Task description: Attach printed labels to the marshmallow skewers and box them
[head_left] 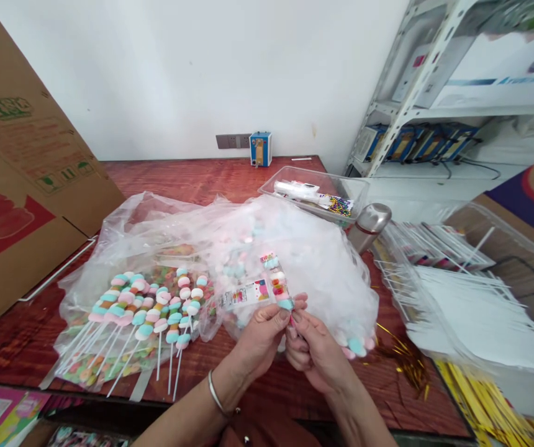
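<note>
A marshmallow skewer in a clear printed wrapper points away from me, its pink, white and blue pieces showing. My left hand pinches the gathered lower end of the wrapper between thumb and fingers. Right beside it, my right hand is closed on the same end, fingers curled; the stick is mostly hidden. Just left of the skewer lies a flat printed wrapper on a clear bag of marshmallows. Several unwrapped marshmallow skewers lie to the left, on a bag of gummy candies.
Behind the bag is a clear plastic tray with packaging, beside a steel flask. Gold twist ties lie at right, near a bin of white sticks. A cardboard box stands left; a blue device sits by the wall.
</note>
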The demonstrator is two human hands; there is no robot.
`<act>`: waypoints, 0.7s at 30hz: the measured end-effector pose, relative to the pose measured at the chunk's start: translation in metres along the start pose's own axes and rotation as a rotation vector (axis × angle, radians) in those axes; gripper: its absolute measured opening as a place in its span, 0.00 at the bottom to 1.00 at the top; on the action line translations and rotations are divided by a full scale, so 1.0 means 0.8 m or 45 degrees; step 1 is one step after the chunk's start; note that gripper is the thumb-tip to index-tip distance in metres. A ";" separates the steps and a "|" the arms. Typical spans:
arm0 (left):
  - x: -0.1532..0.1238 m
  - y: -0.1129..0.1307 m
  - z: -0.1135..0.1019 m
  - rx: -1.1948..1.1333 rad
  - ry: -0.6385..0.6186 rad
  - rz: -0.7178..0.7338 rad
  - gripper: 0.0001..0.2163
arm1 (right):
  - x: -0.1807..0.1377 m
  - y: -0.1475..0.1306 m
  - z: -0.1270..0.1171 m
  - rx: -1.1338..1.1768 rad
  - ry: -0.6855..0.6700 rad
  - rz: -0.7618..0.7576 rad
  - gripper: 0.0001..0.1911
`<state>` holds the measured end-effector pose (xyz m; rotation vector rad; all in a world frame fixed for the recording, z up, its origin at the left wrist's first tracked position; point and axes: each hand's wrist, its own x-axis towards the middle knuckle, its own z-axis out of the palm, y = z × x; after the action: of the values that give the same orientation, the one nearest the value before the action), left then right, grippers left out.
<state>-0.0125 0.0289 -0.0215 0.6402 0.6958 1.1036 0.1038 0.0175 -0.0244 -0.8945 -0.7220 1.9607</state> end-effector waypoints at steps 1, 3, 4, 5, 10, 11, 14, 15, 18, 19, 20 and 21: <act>-0.001 0.003 -0.001 -0.027 -0.082 -0.056 0.12 | -0.002 -0.005 -0.002 0.007 -0.060 0.065 0.24; -0.002 0.006 -0.003 -0.053 -0.158 -0.135 0.13 | -0.006 -0.011 -0.004 0.019 -0.141 0.166 0.24; -0.003 0.007 -0.003 -0.056 -0.136 -0.147 0.13 | -0.006 -0.012 -0.004 0.023 -0.160 0.198 0.23; -0.003 0.007 -0.003 -0.046 -0.083 -0.148 0.13 | -0.007 -0.011 -0.002 0.037 -0.168 0.220 0.23; 0.002 0.007 0.001 0.097 0.111 -0.104 0.15 | -0.008 0.006 0.004 -0.344 0.269 -0.252 0.19; 0.003 0.009 0.001 0.146 0.152 -0.041 0.14 | -0.011 0.009 0.002 -0.512 0.412 -0.404 0.18; 0.001 0.009 0.000 0.289 0.178 0.020 0.11 | -0.028 0.009 -0.005 -0.816 0.679 -0.644 0.16; -0.001 0.007 0.000 0.321 0.118 -0.024 0.11 | -0.037 0.008 -0.006 -0.854 0.696 -0.677 0.15; -0.014 -0.002 0.006 0.353 -0.051 -0.131 0.13 | -0.073 0.011 -0.005 -1.001 0.595 -0.788 0.11; -0.019 -0.006 0.009 0.354 -0.064 -0.135 0.13 | -0.087 0.015 -0.005 -1.091 0.576 -0.834 0.10; -0.023 -0.009 0.012 0.352 -0.055 -0.142 0.13 | -0.100 0.021 -0.008 -1.204 0.576 -0.863 0.10; -0.027 -0.012 0.014 0.351 -0.034 -0.154 0.13 | -0.113 0.028 -0.013 -1.326 0.601 -0.859 0.10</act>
<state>-0.0045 0.0044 -0.0176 0.8347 0.8610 0.8935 0.1369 -0.0699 -0.0187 -1.3886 -1.5334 0.6553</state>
